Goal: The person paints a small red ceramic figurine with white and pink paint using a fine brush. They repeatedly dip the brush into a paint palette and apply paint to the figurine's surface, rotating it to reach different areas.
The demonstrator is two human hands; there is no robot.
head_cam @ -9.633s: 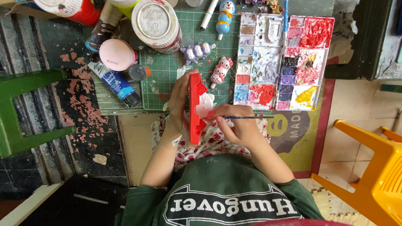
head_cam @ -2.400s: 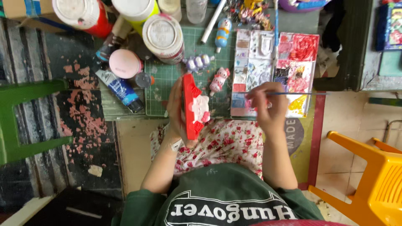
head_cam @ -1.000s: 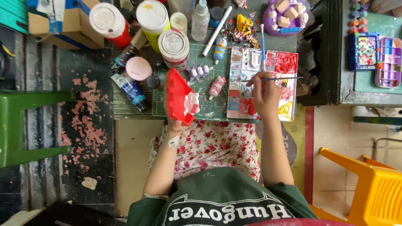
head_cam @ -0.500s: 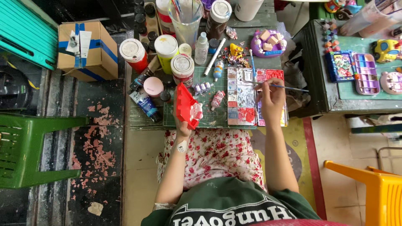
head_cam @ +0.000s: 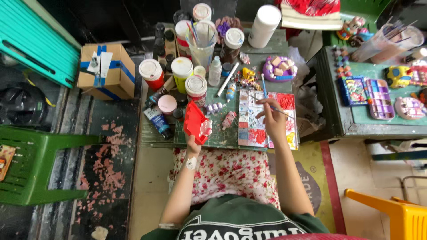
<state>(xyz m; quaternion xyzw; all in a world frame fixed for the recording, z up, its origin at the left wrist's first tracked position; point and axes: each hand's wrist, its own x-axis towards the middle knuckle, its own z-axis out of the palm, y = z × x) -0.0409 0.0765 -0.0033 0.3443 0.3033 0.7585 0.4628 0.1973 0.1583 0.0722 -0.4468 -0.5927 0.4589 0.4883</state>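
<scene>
My left hand (head_cam: 194,145) grips a red plastic figure (head_cam: 195,123) with a white painted patch and holds it up over the front edge of the small green table (head_cam: 222,138). My right hand (head_cam: 272,119) holds a thin paintbrush (head_cam: 271,107) with its tip down on a paint palette (head_cam: 266,120) of red, white and yellow wells. A small pink-and-white figurine (head_cam: 229,120) lies on the table between the two hands. My lap is covered with a red floral cloth (head_cam: 229,173).
Paint jars (head_cam: 195,89), bottles, a cup of brushes (head_cam: 201,44) and a blue tube (head_cam: 156,121) crowd the table's back and left. A cardboard box (head_cam: 106,71) and green chair (head_cam: 40,169) stand left. A second table (head_cam: 378,93) with palettes is right, a yellow chair (head_cam: 396,218) lower right.
The view has pulled back and tilted up, showing more of the table and room. My right hand moved from the red figure to the palette. My left hand still holds the figure.
</scene>
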